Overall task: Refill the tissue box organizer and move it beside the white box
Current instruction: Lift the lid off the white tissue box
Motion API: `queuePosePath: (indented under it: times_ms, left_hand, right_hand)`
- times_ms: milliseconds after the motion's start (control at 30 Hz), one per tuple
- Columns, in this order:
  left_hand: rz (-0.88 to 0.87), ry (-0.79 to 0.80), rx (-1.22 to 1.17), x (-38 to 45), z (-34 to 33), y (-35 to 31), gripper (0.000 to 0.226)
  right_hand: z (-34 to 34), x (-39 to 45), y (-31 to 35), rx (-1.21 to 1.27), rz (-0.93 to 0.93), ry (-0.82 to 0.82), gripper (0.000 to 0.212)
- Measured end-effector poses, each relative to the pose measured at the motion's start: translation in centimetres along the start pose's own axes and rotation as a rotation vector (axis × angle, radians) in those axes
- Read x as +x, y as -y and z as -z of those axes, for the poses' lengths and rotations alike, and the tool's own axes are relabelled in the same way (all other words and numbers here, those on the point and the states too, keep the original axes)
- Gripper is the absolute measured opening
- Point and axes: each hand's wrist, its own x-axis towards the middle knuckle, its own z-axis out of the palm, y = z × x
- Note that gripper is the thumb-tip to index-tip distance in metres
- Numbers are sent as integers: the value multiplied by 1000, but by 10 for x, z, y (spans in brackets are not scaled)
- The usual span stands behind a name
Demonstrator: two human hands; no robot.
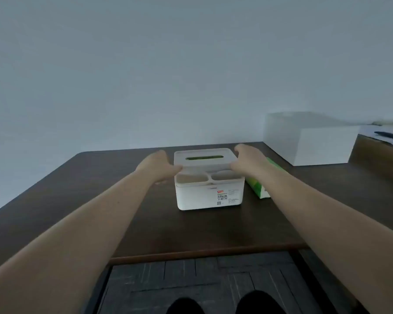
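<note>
Tissue box organizer (pixel 209 189) sits mid-table (pixel 100 200), lid (pixel 203 158) on, green seen through the slot, so a pack seems to be loaded already. Lid is held at both ends: left hand (pixel 158 166) and right hand (pixel 250 160) with fingers curled on its edges. Green tissue pack (pixel 262 186) lies just beside, right. White box (pixel 309 138) stands well apart, far right; move not yet done
</note>
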Motion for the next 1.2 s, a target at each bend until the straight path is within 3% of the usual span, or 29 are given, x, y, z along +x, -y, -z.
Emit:
queuePosePath:
  times_ms: [33, 100, 200, 300, 467, 733, 867, 1033, 1100, 1200]
  left_hand:
    - [23, 64, -12, 0, -2, 2, 35]
    - [82, 140, -40, -2, -6, 3, 39]
    - [95, 193, -33, -2, -17, 3, 29]
    - [80, 138, 10, -1, -20, 0, 19]
    - [74, 73, 55, 5, -23, -4, 28]
    - [46, 43, -83, 4, -21, 0, 37]
    - [-55, -43, -272, 0, -11, 4, 44]
    - [-76, -262, -495, 1, 8, 22, 33]
    - [-29, -363, -473, 4, 13, 34, 29]
    - [50, -489, -381, 5, 16, 58, 33]
  right_hand:
    - [-1, 1, -1, -46, -36, 2, 7]
    - [-3, 3, -2, -90, -134, 26, 18]
    - [-4, 3, -1, -115, -195, 68, 16]
    - [-3, 4, -8, -193, -223, 107, 21]
    - [-14, 12, -19, -167, -183, 42, 22]
    - [-15, 12, -19, -177, -158, 18, 23]
    - [-6, 10, -15, -133, -171, -8, 22]
    - [3, 11, 7, 155, -120, -145, 13]
    - [-1, 11, 22, 208, -81, -191, 13]
    - [-14, 13, 48, 225, 5, -212, 30]
